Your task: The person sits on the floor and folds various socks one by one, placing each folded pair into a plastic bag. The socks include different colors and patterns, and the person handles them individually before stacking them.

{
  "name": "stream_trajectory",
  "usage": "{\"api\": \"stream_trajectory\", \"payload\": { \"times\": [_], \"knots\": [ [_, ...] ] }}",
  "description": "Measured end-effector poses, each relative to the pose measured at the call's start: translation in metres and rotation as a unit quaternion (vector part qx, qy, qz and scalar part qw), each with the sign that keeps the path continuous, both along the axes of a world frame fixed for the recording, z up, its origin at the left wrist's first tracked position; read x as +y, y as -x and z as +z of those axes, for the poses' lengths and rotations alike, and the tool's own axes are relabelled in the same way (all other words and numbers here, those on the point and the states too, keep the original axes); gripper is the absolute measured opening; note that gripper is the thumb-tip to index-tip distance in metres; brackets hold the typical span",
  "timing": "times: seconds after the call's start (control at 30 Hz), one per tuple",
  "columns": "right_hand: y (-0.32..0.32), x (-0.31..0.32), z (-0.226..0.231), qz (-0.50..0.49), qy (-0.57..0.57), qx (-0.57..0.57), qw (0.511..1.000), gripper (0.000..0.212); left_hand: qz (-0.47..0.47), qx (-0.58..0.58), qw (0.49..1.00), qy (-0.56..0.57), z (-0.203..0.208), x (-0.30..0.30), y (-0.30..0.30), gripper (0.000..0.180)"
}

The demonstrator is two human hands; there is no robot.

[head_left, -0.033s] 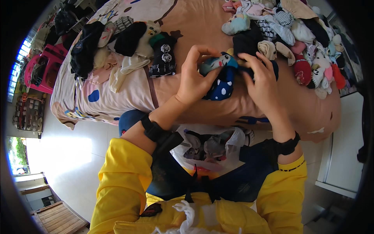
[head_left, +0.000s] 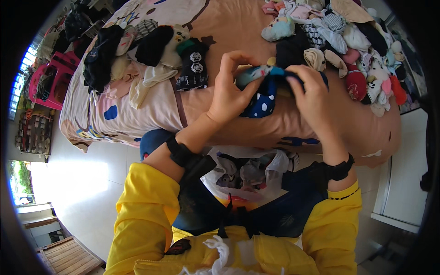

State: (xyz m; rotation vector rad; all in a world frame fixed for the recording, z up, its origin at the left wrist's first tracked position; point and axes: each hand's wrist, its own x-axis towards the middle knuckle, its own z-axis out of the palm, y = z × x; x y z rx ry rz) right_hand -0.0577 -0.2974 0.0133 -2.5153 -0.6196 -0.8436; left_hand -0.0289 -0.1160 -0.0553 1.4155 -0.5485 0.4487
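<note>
Over the near edge of the bed, a navy blue sock (head_left: 259,104) with white spots and a lighter blue patterned part hangs between my hands. My left hand (head_left: 229,89) grips its left side, thumb against the fabric. Pinched on the dark fabric at the right is my right hand (head_left: 310,88), its fingertips partly hidden behind the cloth. Left of my hands lies a black sock (head_left: 193,68) with white round motifs and a green end. Just beyond the right hand are a black cloth (head_left: 292,49) and a rolled cream sock (head_left: 314,59).
A peach bedspread (head_left: 229,27) covers the bed. Mixed socks and clothes (head_left: 153,46) lie at the left; a larger heap (head_left: 353,39) is at the right. Between my legs sits a white plastic bag (head_left: 277,167) holding dark and grey socks. A pink stool (head_left: 54,78) stands far left.
My right hand's fingers have closed in on the dark fabric and drawn it slightly up and to the right. My left hand stays nearly where it was.
</note>
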Motion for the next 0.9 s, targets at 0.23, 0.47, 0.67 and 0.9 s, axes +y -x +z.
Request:
{"api": "stream_trajectory", "payload": {
  "times": [0.23,0.47,0.67,0.9],
  "knots": [
    [-0.019,-0.07,0.005,0.001,-0.539,0.273,0.797,0.022,-0.112,0.082,0.96,-0.245,0.012,0.029,-0.002,0.056],
    [-0.017,-0.074,-0.007,0.059,-0.594,0.293,0.747,0.025,-0.214,0.236,0.938,-0.139,0.032,0.049,-0.002,0.046],
    [-0.007,-0.069,0.017,0.194,-0.63,0.384,0.647,0.035,-0.247,0.218,0.901,-0.283,0.031,0.062,0.002,0.049],
    [0.025,-0.033,0.024,0.149,-0.284,0.337,0.885,0.033,-0.367,0.411,0.817,-0.171,0.045,0.058,0.017,0.038]
  ]
}}
